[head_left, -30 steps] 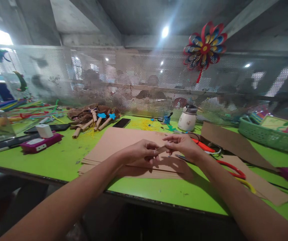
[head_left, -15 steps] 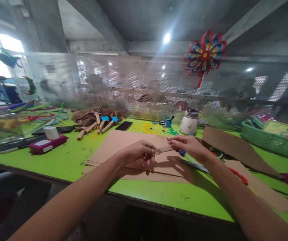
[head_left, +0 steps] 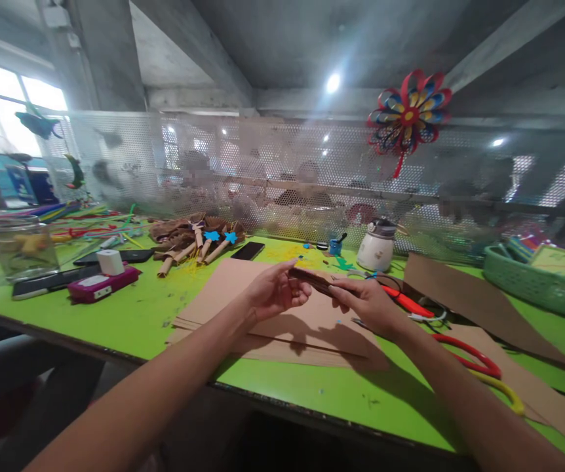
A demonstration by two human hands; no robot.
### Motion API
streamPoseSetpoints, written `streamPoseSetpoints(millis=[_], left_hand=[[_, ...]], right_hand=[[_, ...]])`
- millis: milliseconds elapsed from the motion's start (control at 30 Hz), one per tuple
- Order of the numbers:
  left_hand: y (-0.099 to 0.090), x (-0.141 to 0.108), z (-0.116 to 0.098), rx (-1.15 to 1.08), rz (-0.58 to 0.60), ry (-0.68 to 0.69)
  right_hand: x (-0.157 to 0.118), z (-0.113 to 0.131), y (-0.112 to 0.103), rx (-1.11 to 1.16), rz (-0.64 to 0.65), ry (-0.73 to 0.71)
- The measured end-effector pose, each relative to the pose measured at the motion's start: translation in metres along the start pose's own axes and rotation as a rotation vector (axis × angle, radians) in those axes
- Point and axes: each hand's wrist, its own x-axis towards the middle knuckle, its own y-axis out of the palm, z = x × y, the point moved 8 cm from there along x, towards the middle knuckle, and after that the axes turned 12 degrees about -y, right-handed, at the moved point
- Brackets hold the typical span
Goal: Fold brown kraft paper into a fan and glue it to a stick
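Observation:
A narrow, dark brown strip of folded paper (head_left: 314, 280) is held slanting between my two hands, its layered edges facing me. My left hand (head_left: 273, 290) has its thumb and fingers round the far left end, with the lower fingers curled loosely. On the other end, my right hand (head_left: 368, 301) pinches the strip between thumb and fingers. Below both hands lies a stack of light brown paper sheets (head_left: 223, 288). Under my right forearm are scissors with a red handle (head_left: 474, 359), partly hidden, and a yellow handle loop (head_left: 506, 390).
Brown paper fans with blue cut-outs (head_left: 211, 239) lie behind on the left, beside a phone (head_left: 248, 251). A white jug (head_left: 375, 246) stands at the back. Right are a dark brown sheet (head_left: 459, 295) and a green basket (head_left: 533, 282). A glass jar (head_left: 21, 249) stands far left.
The strip has turned from showing its lighter flat face to showing its dark layered edge, and sits slightly higher. My right hand has shifted its grip. The view has moved slightly left.

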Motion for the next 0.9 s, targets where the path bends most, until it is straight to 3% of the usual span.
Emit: streamPoseSetpoints(millis=[200,300,400,567,900], left_hand=[[0.003,-0.002,-0.006,0.090,0.005,0.131],[-0.003,0.000,-0.005,0.153,-0.055,0.149],[-0.011,0.001,-0.007,0.192,-0.146,0.158],[-0.018,-0.002,-0.015,0.193,-0.258,0.228],[-0.006,0.006,-0.003,0.149,-0.099,0.210]], right_hand=[[-0.002,-0.004,0.015,0.279,-0.032,0.100],[-0.005,-0.002,0.028,0.439,0.027,0.154],[-0.007,-0.002,0.038,0.459,0.102,0.198],[-0.008,-0.006,0.043,0.431,0.093,0.225],[-0.006,0.002,0.041,0.347,0.038,0.169]])
